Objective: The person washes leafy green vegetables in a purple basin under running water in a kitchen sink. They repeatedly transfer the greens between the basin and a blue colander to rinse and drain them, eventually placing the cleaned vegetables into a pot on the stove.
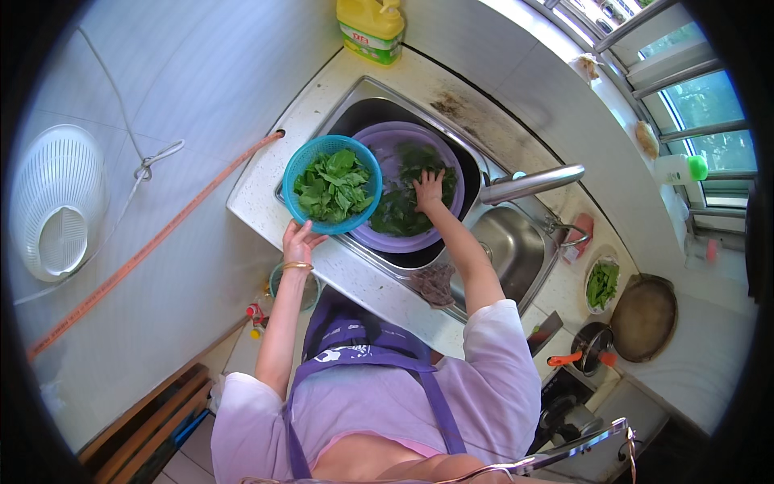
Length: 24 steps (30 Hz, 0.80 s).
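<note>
My left hand (pixel 300 241) is at the near rim of a turquoise plastic colander (pixel 289 196), thumb and fingers against its edge. Green leaves (pixel 335 184) fill the colander, which overlaps the left side of a purple basin (pixel 387 244). The basin sits in the larger sink bowl and holds water with more dark green leaves (pixel 399 212). On those leaves in the basin's right part rests my right hand (pixel 430 190), fingers spread; whether it grips any cannot be told. A brown cloth (pixel 433 284) lies over the sink's front edge.
The chrome faucet (pixel 532 184) reaches beside my right forearm, over the smaller sink bowl (pixel 514 248). A yellow detergent jug (pixel 370 36) stands at the back corner. To the right are a plate of cut greens (pixel 602 283), a knife (pixel 545 333), a pot (pixel 592 349) and a round brown board (pixel 644 318).
</note>
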Each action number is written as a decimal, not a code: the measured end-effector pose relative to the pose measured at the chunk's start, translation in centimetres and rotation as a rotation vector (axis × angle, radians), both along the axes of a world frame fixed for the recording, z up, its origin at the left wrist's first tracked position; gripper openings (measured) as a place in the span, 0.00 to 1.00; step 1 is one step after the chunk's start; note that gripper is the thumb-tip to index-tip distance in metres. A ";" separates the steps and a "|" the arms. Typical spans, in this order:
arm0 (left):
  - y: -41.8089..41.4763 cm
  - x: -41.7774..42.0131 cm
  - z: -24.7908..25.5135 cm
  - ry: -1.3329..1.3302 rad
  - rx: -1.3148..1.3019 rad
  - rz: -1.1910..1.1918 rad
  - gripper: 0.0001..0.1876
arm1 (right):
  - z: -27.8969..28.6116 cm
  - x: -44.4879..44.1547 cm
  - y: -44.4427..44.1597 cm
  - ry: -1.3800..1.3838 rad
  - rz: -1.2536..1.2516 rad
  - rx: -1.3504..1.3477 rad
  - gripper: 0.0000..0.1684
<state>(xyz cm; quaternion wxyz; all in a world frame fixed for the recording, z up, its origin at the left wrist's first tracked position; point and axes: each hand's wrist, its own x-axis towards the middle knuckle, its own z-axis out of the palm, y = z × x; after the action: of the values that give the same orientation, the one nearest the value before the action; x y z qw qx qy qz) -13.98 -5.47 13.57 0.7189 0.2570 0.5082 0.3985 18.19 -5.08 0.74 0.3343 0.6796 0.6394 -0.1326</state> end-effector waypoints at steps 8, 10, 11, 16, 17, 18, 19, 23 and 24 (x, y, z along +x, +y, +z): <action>-0.9 -0.2 -0.5 -0.004 -0.013 -0.006 0.10 | -3.3 -4.2 -4.4 0.360 -0.434 0.060 0.38; -1.2 -0.5 -0.3 -0.001 -0.015 -0.007 0.10 | -4.3 -5.4 -4.5 0.540 -0.561 0.049 0.34; -1.4 -0.7 -0.2 0.000 -0.016 -0.007 0.10 | -4.8 -5.5 -4.3 0.629 -0.589 0.078 0.34; -1.7 -1.5 -0.5 0.057 -0.005 0.001 0.09 | -5.7 -4.5 -3.8 1.362 -1.183 0.212 0.28; -2.0 -1.8 -0.4 0.078 -0.005 0.017 0.09 | -4.2 -4.7 -3.7 1.493 -1.364 0.204 0.28; -2.0 -1.5 -0.3 0.072 0.004 0.023 0.07 | -3.8 -4.2 -3.7 1.563 -1.492 0.227 0.22; -1.7 -1.0 -0.2 0.066 0.013 0.027 0.06 | -3.4 -3.4 -3.6 1.618 -1.543 0.247 0.21; -1.6 -1.0 -1.1 0.103 0.045 0.056 0.06 | 1.5 -1.7 -2.8 1.797 -1.610 0.326 0.17; -1.6 -0.8 -1.4 0.118 0.057 0.056 0.06 | 3.2 -1.3 -2.4 1.823 -1.596 0.351 0.17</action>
<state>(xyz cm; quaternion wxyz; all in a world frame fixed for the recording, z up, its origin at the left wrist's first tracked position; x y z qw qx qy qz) -14.78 -7.07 12.20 0.6685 0.2861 0.5452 0.4171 16.92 -7.50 3.91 -0.5071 0.5753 0.0528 -0.6395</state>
